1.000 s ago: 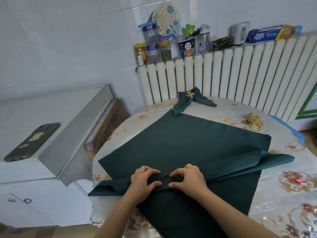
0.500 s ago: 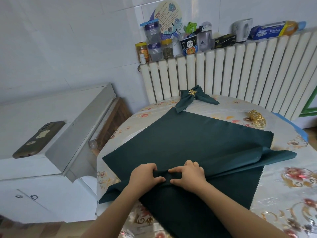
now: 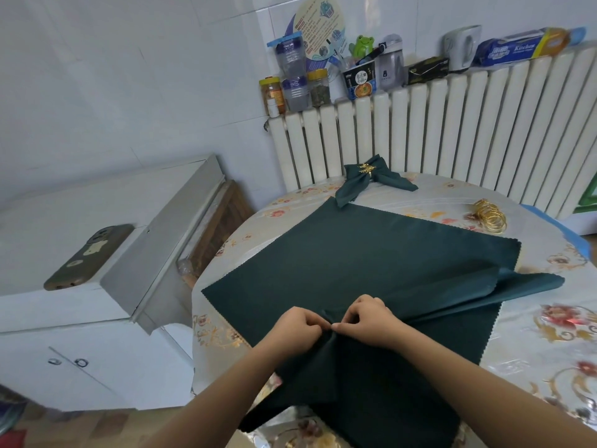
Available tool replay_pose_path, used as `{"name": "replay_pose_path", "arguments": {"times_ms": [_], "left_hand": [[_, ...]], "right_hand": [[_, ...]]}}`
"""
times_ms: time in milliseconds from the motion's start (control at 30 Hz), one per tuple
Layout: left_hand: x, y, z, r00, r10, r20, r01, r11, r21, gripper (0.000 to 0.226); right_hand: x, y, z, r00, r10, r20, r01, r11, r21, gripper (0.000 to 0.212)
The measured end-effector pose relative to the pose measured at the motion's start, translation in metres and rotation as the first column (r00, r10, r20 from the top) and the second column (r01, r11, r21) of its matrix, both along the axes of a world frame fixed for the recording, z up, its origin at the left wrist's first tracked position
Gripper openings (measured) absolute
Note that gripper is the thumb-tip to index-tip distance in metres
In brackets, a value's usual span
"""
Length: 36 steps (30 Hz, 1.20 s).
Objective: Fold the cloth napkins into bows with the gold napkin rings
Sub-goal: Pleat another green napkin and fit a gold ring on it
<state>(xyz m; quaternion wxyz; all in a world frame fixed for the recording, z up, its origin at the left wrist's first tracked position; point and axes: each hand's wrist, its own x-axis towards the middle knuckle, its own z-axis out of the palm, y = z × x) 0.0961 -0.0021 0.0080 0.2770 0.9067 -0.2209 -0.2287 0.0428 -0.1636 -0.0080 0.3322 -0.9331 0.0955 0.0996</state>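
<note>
A dark green cloth napkin (image 3: 361, 253) lies spread on the round table (image 3: 533, 334). On top of it a folded strip of green napkin (image 3: 504, 282) runs from the right toward the table's near edge. My left hand (image 3: 295, 328) and my right hand (image 3: 368, 318) meet at the strip's middle, and each pinches the gathered cloth there. A finished green bow napkin (image 3: 358, 181) with a gold ring sits at the far side. Several loose gold napkin rings (image 3: 489, 216) lie at the far right.
A white radiator (image 3: 452, 130) stands behind the table, with jars, bottles and boxes (image 3: 297, 82) on its top. To the left is a white cabinet (image 3: 80, 318) with a phone (image 3: 87, 257) on it. A gap separates cabinet and table.
My hands have drawn together and bunched the strip's middle into a tight pinch. The strip's left end has dropped down over the table's near edge.
</note>
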Motion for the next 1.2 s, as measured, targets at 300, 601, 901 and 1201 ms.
{"name": "replay_pose_path", "arguments": {"times_ms": [300,601,901,1201], "left_hand": [[-0.006,0.023,-0.022,0.968,-0.218,0.123,0.221,0.975,-0.011,0.047],[-0.021,0.008,-0.045,0.861,-0.233,0.453,0.28,0.959,-0.038,0.048],[-0.024,-0.005,-0.055,0.799,-0.412,0.438,0.338,0.91,0.239,0.078],[-0.01,-0.032,-0.021,0.73,-0.465,0.5,0.275,0.87,0.409,0.041]], "right_hand": [[0.002,0.001,-0.001,0.999,0.044,-0.012,-0.045,0.996,-0.08,0.022],[0.004,-0.022,0.002,0.995,0.079,0.059,-0.077,0.996,-0.046,0.015],[-0.005,-0.042,-0.009,0.968,0.178,0.178,-0.166,0.983,-0.079,0.023],[-0.031,-0.05,-0.026,0.954,-0.015,0.301,0.096,0.961,-0.258,0.03]]}}
